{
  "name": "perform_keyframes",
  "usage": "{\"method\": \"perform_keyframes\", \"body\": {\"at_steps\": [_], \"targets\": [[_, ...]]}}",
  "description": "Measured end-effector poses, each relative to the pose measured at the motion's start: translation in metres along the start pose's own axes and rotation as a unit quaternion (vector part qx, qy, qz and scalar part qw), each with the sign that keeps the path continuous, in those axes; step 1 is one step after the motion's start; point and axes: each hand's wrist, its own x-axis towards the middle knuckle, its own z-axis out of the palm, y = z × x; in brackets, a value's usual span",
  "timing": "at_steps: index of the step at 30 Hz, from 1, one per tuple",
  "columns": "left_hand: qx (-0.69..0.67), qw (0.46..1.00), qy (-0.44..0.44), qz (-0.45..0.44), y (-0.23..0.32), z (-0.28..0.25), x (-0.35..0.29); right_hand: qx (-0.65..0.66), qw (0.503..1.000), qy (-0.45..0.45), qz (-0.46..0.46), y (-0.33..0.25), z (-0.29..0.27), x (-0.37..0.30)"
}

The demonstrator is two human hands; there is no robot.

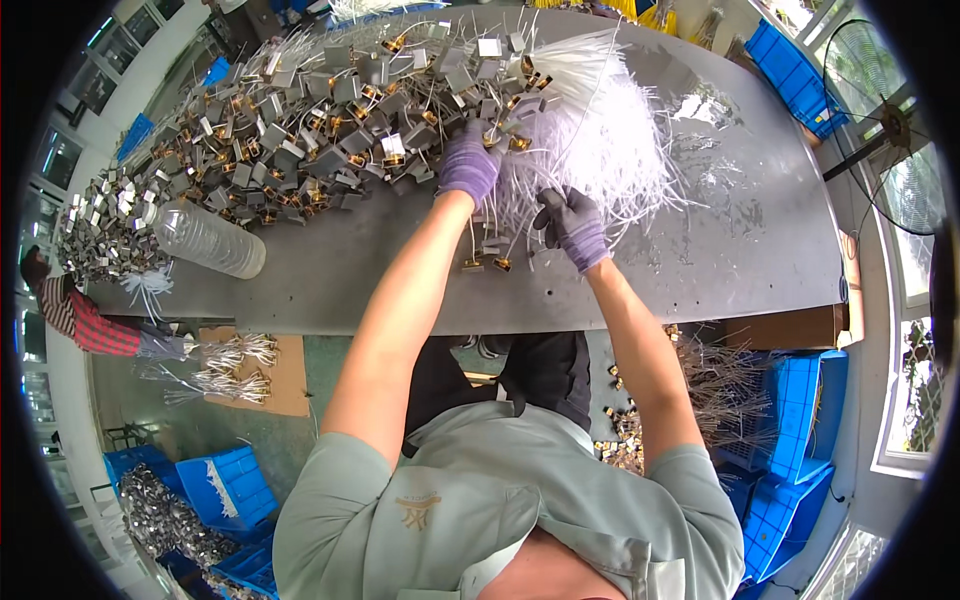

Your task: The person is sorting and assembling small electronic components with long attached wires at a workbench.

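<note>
My left hand (pixel 469 165), in a purple glove with grey fingers, is at the right end of a big heap of grey metal blocks (pixel 325 160) with brass-coloured ends and white wires. Its fingers are curled in among the parts, and what they grip is hidden. At the near edge of a fanned bundle of white wires (pixel 600 150) is my right hand (pixel 573 225), gloved alike. Its fingers bend inward; anything between them is too small to name. Between my hands, a few wires hang toward me, with small brass-coloured ends (pixel 502 265) lying on the grey table (pixel 400 290).
A clear plastic bottle (pixel 210 238) lies on the table at left, by a heap of smaller metal pieces (pixel 110 225). Farther left, a co-worker's gloved hand (pixel 165 345) is by wire bundles on cardboard (pixel 290 375). Blue crates (pixel 800 420) stand at right, near a fan (pixel 890 125).
</note>
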Motion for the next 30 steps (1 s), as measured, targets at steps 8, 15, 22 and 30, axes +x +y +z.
{"method": "perform_keyframes", "body": {"at_steps": [8,15,22,30], "targets": [[-0.105,0.974,0.139,0.145,-0.046,-0.013,-0.059,0.376,0.924,-0.059,-0.029,0.028,0.014,-0.003],[-0.319,0.945,-0.031,-0.071,-0.102,-0.051,-0.207,0.305,0.944,-0.111,0.059,0.022,0.081,0.008],[-0.323,0.928,-0.112,-0.148,-0.202,-0.076,-0.344,0.386,0.919,-0.067,0.035,0.021,0.108,0.016],[-0.197,0.949,-0.067,-0.236,-0.246,-0.094,-0.388,0.318,0.944,0.033,-0.076,-0.023,0.070,0.019]]}}
